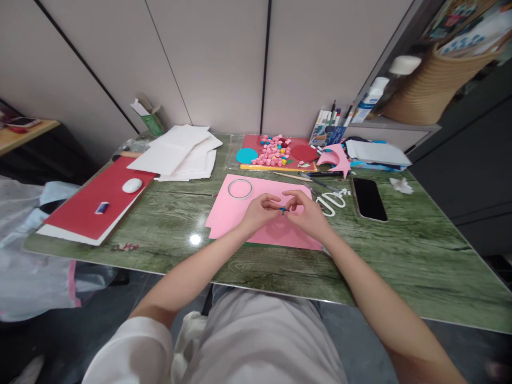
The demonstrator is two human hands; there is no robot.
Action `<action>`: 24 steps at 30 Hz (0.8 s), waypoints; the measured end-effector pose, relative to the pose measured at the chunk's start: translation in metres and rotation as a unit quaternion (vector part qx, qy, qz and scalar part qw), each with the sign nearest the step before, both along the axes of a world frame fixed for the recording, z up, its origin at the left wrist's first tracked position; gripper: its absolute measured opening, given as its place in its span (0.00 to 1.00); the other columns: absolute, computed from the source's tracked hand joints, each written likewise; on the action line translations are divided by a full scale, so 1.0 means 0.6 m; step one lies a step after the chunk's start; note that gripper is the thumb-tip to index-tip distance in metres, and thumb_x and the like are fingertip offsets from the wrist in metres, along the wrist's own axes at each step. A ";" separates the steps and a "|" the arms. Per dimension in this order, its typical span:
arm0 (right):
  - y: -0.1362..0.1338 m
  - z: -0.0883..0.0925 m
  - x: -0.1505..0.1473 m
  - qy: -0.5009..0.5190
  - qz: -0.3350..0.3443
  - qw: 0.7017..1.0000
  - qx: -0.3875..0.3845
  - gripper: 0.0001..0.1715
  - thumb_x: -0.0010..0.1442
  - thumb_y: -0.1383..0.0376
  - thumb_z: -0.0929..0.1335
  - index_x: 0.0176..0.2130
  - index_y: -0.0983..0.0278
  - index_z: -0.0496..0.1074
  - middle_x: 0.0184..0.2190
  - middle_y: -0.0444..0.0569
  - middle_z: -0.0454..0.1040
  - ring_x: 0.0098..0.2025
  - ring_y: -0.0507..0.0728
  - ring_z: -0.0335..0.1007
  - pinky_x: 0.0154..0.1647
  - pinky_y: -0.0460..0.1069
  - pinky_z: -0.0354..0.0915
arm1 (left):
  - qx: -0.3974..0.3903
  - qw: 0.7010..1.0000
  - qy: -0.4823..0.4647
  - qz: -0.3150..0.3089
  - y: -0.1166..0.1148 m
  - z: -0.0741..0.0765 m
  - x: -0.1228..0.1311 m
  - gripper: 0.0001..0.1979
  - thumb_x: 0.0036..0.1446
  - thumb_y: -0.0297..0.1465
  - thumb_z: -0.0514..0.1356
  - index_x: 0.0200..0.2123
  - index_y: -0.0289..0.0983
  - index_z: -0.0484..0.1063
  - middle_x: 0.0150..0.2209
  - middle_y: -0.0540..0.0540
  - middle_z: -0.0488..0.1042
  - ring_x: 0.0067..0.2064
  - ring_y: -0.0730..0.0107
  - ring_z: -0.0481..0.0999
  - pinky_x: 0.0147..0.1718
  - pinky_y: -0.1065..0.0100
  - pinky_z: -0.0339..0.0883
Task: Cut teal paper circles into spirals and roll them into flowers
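Note:
Over the pink paper (264, 189), my left hand (262, 212) and my right hand (303, 212) meet with fingertips close together. Pinched between them is a small blue piece (283, 209), too small to name and partly covered by the fingers. A thin ring (240, 189) lies on the pink paper to the left of my hands. Behind, a heap of small pink, blue and yellow pieces (274, 151) rests on a red sheet, beside a blue paper circle (247, 156) and a red circle (304, 153).
White cord (332, 202) and a phone (368, 199) lie right of the paper. Pink paper scraps (335, 158) and a box of pens (328, 128) stand farther back. Leftward are white sheets (180, 152) and red paper (100, 200) bearing a white oval object (132, 185).

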State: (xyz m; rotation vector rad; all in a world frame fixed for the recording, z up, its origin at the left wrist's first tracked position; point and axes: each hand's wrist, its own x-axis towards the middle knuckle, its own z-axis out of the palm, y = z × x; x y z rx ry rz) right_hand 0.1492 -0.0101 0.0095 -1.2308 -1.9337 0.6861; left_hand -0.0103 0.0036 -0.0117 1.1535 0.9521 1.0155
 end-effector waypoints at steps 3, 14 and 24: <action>0.001 0.001 0.001 0.013 -0.002 1.000 -0.007 0.26 0.47 0.71 0.65 0.48 0.60 0.63 0.27 0.43 0.71 0.31 0.54 0.67 0.38 0.51 0.63 | -0.023 1.000 -0.007 0.005 0.000 0.003 -0.001 0.19 0.36 0.26 0.66 0.35 0.34 0.68 0.27 0.48 0.74 0.30 0.73 0.72 0.34 0.69 0.63; 0.004 0.015 0.017 0.036 0.059 0.998 -0.012 0.22 0.50 0.70 0.66 0.47 0.60 0.65 0.35 0.46 0.74 0.39 0.55 0.70 0.45 0.53 0.62 | -0.180 0.972 -0.120 -0.092 0.014 0.002 -0.018 0.22 0.35 0.25 0.68 0.38 0.34 0.68 0.21 0.51 0.72 0.24 0.79 0.69 0.27 0.73 0.54; -0.004 0.031 0.018 -0.002 0.155 0.987 -0.033 0.25 0.52 0.69 0.67 0.50 0.57 0.63 0.41 0.46 0.74 0.47 0.57 0.68 0.52 0.55 0.59 | -0.166 0.965 -0.064 -0.190 0.017 0.005 -0.026 0.27 0.36 0.27 0.67 0.44 0.35 0.68 0.25 0.51 0.72 0.24 0.79 0.67 0.27 0.71 0.52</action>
